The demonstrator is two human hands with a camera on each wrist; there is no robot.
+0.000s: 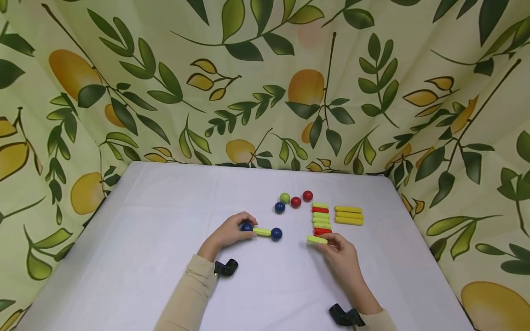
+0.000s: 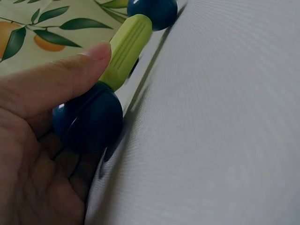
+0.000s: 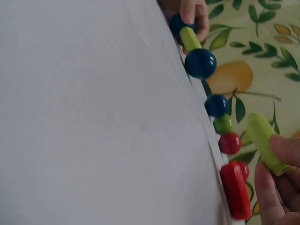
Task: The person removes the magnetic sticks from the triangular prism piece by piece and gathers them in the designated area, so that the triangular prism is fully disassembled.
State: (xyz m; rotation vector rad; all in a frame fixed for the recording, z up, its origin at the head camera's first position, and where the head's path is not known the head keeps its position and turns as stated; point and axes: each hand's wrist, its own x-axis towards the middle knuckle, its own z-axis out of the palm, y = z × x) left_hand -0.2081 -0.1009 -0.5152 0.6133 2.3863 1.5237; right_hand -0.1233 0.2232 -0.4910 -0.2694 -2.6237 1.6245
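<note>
My left hand (image 1: 229, 231) grips one end of a dumbbell-shaped piece, a yellow-green ribbed rod (image 1: 262, 232) with a blue ball at each end. The near blue ball (image 2: 89, 119) lies within the fingers, and the thumb presses where it meets the rod. The far blue ball (image 1: 276, 234) points toward the right hand. Between thumb and fingers, my right hand (image 1: 340, 257) pinches a loose yellow-green rod (image 3: 265, 143). That rod is held at the near end of a column of rods, in front of a red rod (image 1: 322, 231).
Beyond the hands lie a loose blue ball (image 1: 279, 208), a green ball (image 1: 285, 198) and two red balls (image 1: 296, 202). Red and yellow-green rods (image 1: 321, 215) form a column, with yellow rods (image 1: 349, 215) stacked to its right. A leaf-patterned curtain (image 1: 265, 92) borders the white table (image 1: 165, 202).
</note>
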